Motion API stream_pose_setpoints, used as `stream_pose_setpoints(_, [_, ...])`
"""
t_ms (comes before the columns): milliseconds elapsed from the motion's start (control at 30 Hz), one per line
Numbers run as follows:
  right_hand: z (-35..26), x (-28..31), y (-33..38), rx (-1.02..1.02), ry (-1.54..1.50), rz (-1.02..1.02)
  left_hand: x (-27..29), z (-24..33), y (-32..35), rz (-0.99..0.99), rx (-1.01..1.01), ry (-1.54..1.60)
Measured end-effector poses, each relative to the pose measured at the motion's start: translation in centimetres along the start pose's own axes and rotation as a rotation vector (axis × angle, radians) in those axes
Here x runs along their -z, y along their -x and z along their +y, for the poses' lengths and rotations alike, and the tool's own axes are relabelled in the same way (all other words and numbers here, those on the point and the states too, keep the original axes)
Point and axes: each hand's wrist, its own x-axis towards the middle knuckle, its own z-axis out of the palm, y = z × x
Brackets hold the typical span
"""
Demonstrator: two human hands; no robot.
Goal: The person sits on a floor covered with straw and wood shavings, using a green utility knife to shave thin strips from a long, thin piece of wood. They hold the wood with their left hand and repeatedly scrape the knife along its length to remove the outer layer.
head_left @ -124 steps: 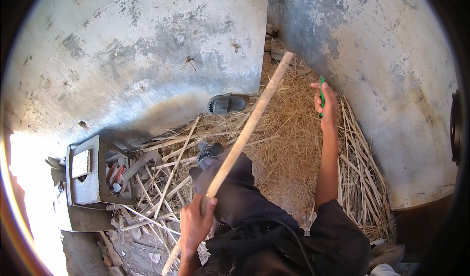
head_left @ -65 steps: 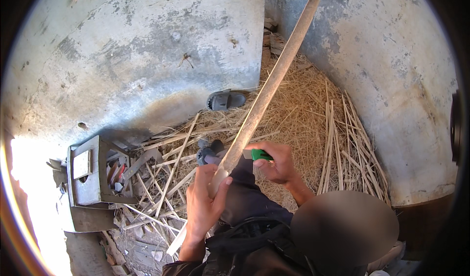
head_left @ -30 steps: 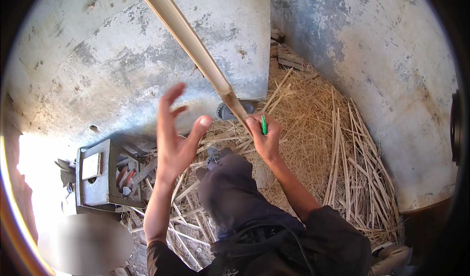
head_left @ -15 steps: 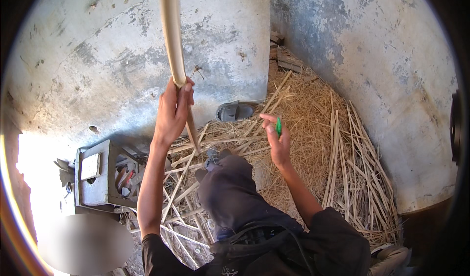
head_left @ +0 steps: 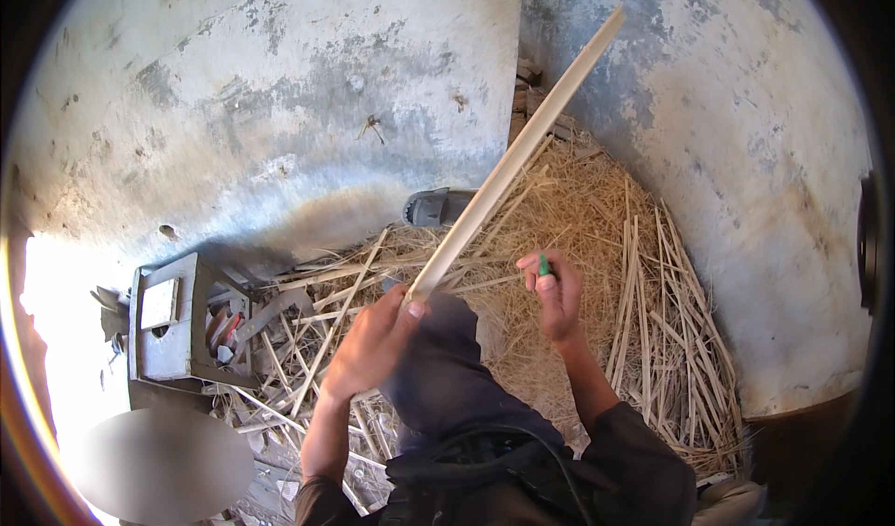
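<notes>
Your left hand (head_left: 373, 347), a little blurred, is closed around the near end of the cane (head_left: 518, 158), thumb along its edge. Your right hand (head_left: 559, 307) has its fingers curled on the green tool (head_left: 545, 265) and sits apart from the cane, to its right; whether a blade is out, you cannot tell from here.

The cane slants up and away from your left grip, above your leg (head_left: 443, 358), its far end before the walls' corner. It looks already split lengthwise, a long pale hollow facing up. It remains one broad piece, far wider than the strips (head_left: 685, 353) lying by the right wall (head_left: 746, 200), so if those are the finished kind, much of this one seems left to do. How many more are wanted, nothing shows.

Further out, a slipper (head_left: 431, 207) lies just beyond the cane, beside the straw (head_left: 569, 214). More loose sticks (head_left: 361, 283) cross each other on the left. Past them stands the box (head_left: 172, 358), open on the side toward you, with a red piece (head_left: 228, 328) and a whitish scrap (head_left: 225, 353) among a jumble too small to name.
</notes>
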Motion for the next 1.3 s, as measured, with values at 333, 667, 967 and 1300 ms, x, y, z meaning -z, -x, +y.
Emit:
stream_pose_setpoints(333, [-4.3,-2.1,-0.3,0.155,0.162,-0.268,-3.4,1.1,2.6,-0.054,0.167,0.538])
stream_pose_setpoints(667, [-4.5,-3.3,0.1,0.178,0.238,-0.316,-3.8,0.7,3.0,-0.009,0.123,0.649])
stream_pose_setpoints(967, [-4.6,-3.3,-0.3,0.221,0.282,-0.307,-4.0,0.4,3.4,0.100,0.006,0.219])
stream_pose_setpoints(1300, [-4.2,-3.3,0.0,0.315,0.351,-0.268,-4.1,1.6,3.5,0.129,0.029,0.186])
